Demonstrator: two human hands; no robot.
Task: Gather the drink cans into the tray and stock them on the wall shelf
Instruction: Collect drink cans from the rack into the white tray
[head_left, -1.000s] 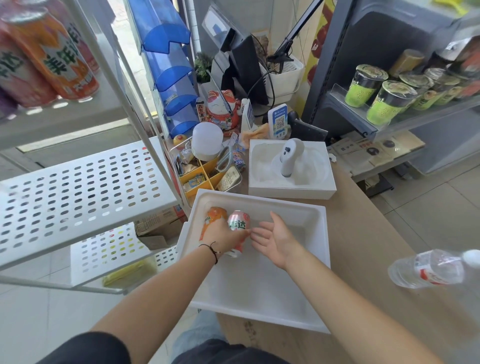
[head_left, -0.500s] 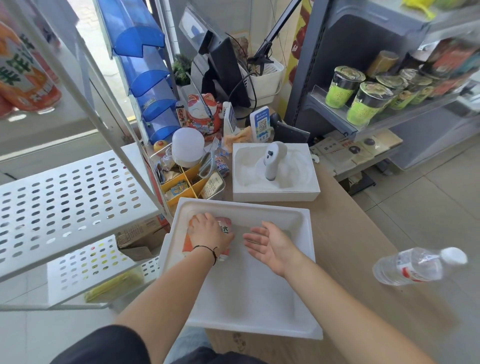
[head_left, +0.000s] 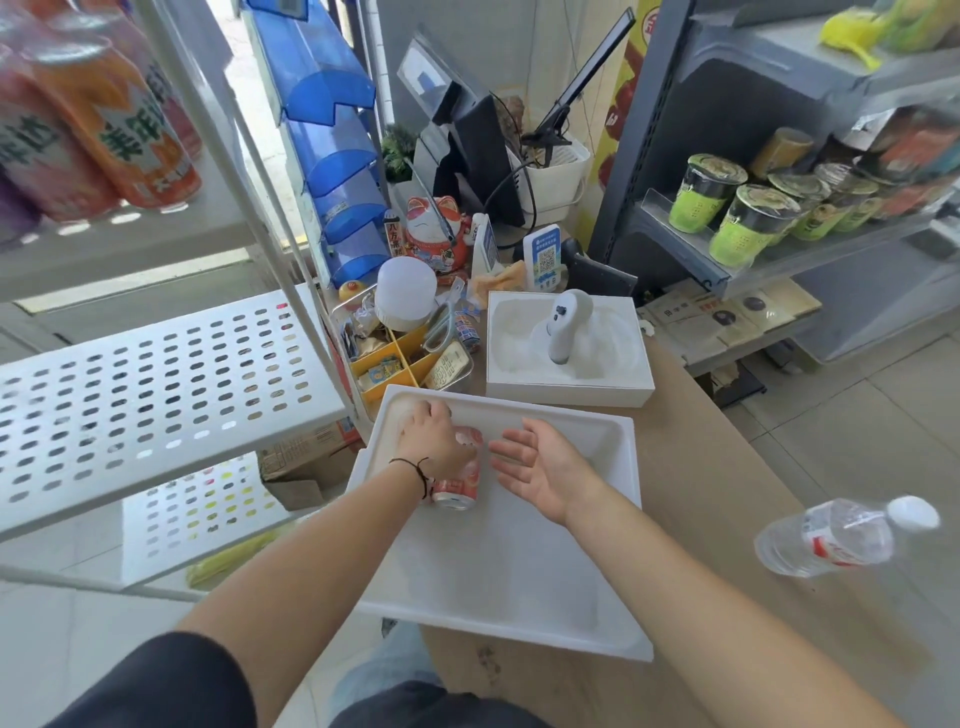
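A white foam tray (head_left: 509, 577) lies on the wooden counter in front of me. In its far left part a pink drink can (head_left: 461, 486) lies on its side. My left hand (head_left: 434, 441) lies over that can with its fingers curled round it; anything under the palm is hidden. Just to the right of the can, my right hand (head_left: 540, 465) hovers over the tray with the palm up and the fingers spread, holding nothing. At my left stands the white perforated wall shelf (head_left: 130, 395). On its upper level stand an orange can (head_left: 119, 119) and pink cans.
A water bottle (head_left: 831, 540) lies on the counter at the right. Behind the tray sit a foam box (head_left: 623, 384) with a white scanner, a yellow organiser (head_left: 400, 364) and a till. A grey rack with green cups (head_left: 737, 223) stands at the far right.
My left hand has brought the cans down into the tray's far left part. The orange can seen a second ago no longer shows. My right hand stays open beside it.
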